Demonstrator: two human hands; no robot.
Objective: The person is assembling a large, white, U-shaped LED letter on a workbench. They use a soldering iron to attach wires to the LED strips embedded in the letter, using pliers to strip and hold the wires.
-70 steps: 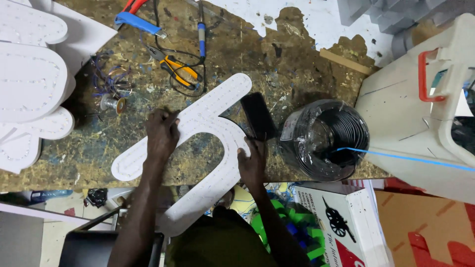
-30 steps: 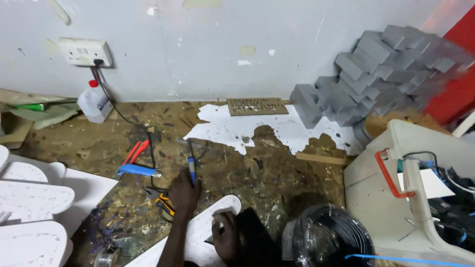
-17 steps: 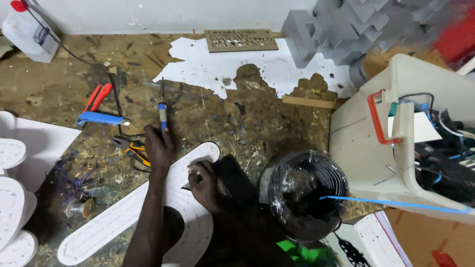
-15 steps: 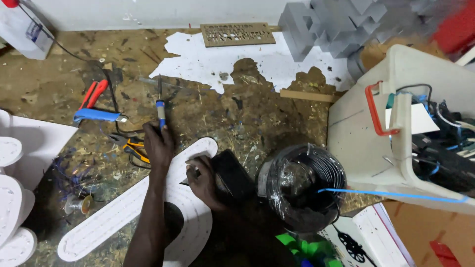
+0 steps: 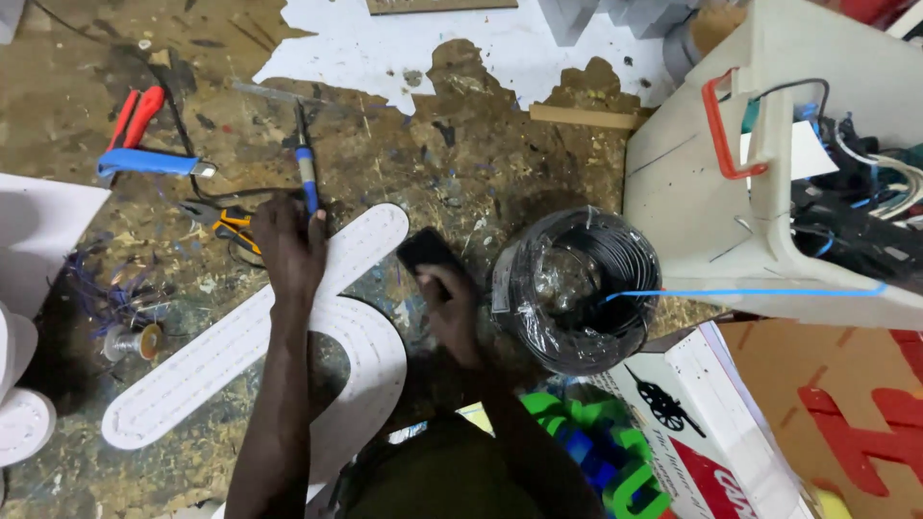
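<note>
1. I see the white letter-shaped panel (image 5: 288,336) flat on the bench, long axis running from near-left up to far-right.
2. My left hand (image 5: 286,248) grips the blue-handled soldering iron (image 5: 307,173), which points away over the panel's upper edge.
3. My right hand (image 5: 450,312) clasps a black phone (image 5: 428,255) just right of the panel.

Left hand (image 5: 286,248) is off the white letter-shaped panel (image 5: 260,346), where it lay 2.3 s ago, and now closes on the lower end of the blue-handled soldering iron (image 5: 307,178) above the panel's upper arm. Right hand (image 5: 447,306) has left the panel's inner edge and now rests just beside the small black box (image 5: 425,254), touching it. The head view, raised toward the wall 1.0 s ago, is again tilted down at the counter (image 5: 461,154).
</note>
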